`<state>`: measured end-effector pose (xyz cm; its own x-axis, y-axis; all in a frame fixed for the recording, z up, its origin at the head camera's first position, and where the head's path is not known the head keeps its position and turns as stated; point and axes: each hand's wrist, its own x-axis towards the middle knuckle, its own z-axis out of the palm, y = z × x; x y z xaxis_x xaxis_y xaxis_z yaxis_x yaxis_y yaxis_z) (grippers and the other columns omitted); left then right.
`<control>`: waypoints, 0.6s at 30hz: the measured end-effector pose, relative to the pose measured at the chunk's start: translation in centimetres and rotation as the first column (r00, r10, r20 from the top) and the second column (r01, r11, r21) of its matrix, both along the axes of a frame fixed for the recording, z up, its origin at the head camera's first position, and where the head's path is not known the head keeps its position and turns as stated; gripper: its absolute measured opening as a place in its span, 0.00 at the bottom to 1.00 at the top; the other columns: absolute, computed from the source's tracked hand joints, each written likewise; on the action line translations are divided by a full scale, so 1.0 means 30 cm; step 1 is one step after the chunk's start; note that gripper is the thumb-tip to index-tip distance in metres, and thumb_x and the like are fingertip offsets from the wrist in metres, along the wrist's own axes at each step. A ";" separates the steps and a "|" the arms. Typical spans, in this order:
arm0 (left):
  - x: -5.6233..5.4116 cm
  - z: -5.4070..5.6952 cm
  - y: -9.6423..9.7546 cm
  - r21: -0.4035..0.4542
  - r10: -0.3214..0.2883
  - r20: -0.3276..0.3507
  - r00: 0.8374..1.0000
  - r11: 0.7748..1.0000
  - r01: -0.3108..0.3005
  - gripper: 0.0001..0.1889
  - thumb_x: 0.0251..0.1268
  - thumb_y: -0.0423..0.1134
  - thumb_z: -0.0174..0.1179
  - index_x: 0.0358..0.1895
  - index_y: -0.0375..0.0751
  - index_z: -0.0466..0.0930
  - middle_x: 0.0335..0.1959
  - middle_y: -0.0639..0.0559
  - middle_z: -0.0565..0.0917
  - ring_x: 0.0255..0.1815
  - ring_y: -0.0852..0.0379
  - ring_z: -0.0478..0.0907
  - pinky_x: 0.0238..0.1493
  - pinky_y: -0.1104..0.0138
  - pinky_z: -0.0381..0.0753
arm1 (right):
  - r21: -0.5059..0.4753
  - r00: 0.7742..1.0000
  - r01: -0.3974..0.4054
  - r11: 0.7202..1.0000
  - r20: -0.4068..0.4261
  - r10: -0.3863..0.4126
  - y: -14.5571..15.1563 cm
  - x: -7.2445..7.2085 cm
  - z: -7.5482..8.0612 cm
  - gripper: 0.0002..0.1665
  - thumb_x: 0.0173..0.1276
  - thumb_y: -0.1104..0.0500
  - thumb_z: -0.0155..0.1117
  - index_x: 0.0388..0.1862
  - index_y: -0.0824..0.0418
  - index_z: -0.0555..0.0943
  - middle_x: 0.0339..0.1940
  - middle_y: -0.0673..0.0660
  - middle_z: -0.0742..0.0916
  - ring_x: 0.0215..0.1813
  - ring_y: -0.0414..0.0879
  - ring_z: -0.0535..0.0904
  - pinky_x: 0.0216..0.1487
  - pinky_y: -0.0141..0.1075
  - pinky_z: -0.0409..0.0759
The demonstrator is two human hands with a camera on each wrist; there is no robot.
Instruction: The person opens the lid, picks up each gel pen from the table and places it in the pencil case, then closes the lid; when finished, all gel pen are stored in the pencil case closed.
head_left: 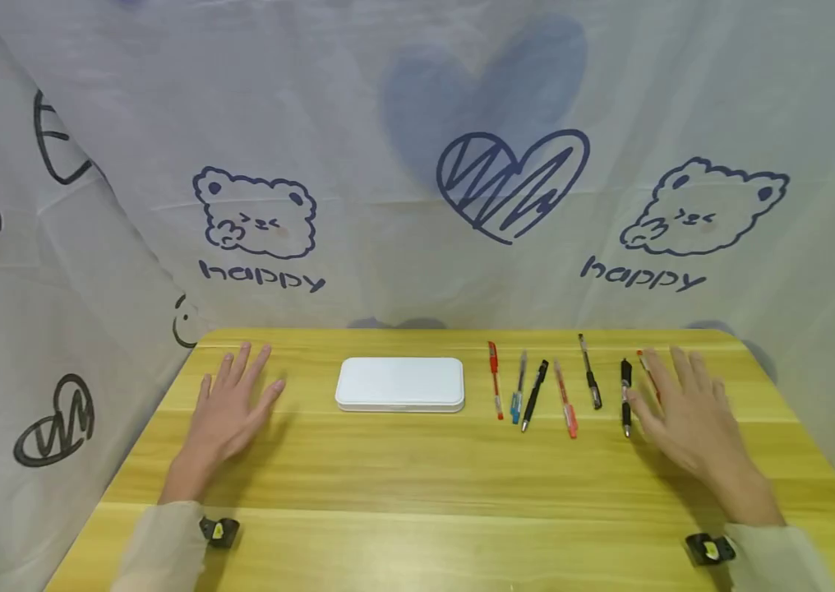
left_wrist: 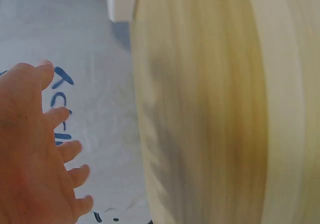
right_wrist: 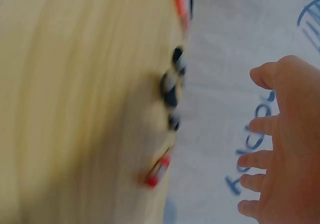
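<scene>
My left hand (head_left: 228,411) hovers over the left side of the table with fingers spread and nothing held; its shadow falls on the wood. My right hand (head_left: 691,415) is likewise spread over the right side, overlapping a red pen (head_left: 642,358) in the head view. Just left of that hand lies a black pen (head_left: 626,395). A white case (head_left: 399,384), closed, sits near the back middle. Between case and right hand lie a red-capped pen (head_left: 494,362), a blue pen (head_left: 517,403), a black click pen (head_left: 535,395), a pink-red pen (head_left: 569,418) and another black pen (head_left: 590,378).
The wooden table (head_left: 388,493) meets a white cloth (head_left: 388,279) with bear and heart drawings behind it. More cloth hangs at the left and right sides. A black wrist strap (head_left: 219,532) shows on the left sleeve, another strap (head_left: 710,549) on the right.
</scene>
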<state>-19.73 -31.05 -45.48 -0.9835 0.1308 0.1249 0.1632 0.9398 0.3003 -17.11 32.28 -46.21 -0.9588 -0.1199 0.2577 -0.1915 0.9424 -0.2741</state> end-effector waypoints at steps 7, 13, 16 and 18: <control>0.015 -0.013 0.082 0.293 -0.086 0.013 0.996 0.953 0.079 0.37 0.81 0.55 0.50 0.82 0.41 0.52 0.82 0.33 0.49 0.80 0.28 0.46 0.75 0.32 0.46 | -0.105 0.991 -0.126 0.986 -0.066 0.120 -0.167 -0.024 0.029 0.42 0.79 0.43 0.56 0.83 0.59 0.58 0.78 0.76 0.61 0.76 0.77 0.55 0.69 0.76 0.54; 0.001 -0.044 0.150 0.523 -0.150 0.055 0.987 0.847 0.100 0.39 0.75 0.47 0.63 0.81 0.40 0.54 0.81 0.35 0.57 0.79 0.31 0.54 0.76 0.37 0.54 | -0.259 0.970 -0.244 0.935 -0.053 0.239 -0.353 -0.057 0.039 0.41 0.77 0.47 0.62 0.82 0.57 0.59 0.79 0.68 0.65 0.75 0.69 0.61 0.66 0.74 0.63; -0.016 -0.069 0.177 0.611 -0.203 0.081 0.976 0.783 0.112 0.42 0.71 0.41 0.67 0.81 0.36 0.53 0.80 0.34 0.57 0.79 0.31 0.54 0.77 0.40 0.53 | -0.339 0.951 -0.303 0.891 -0.043 0.308 -0.451 -0.078 0.037 0.42 0.75 0.49 0.65 0.81 0.56 0.61 0.78 0.63 0.68 0.76 0.65 0.63 0.71 0.73 0.57; -0.033 -0.085 0.195 0.673 -0.238 0.090 0.967 0.730 0.117 0.43 0.69 0.37 0.68 0.80 0.32 0.53 0.80 0.32 0.57 0.79 0.32 0.53 0.78 0.43 0.52 | -0.387 0.938 -0.332 0.860 -0.039 0.345 -0.508 -0.094 0.028 0.41 0.74 0.50 0.67 0.80 0.55 0.63 0.77 0.61 0.70 0.76 0.63 0.64 0.71 0.71 0.59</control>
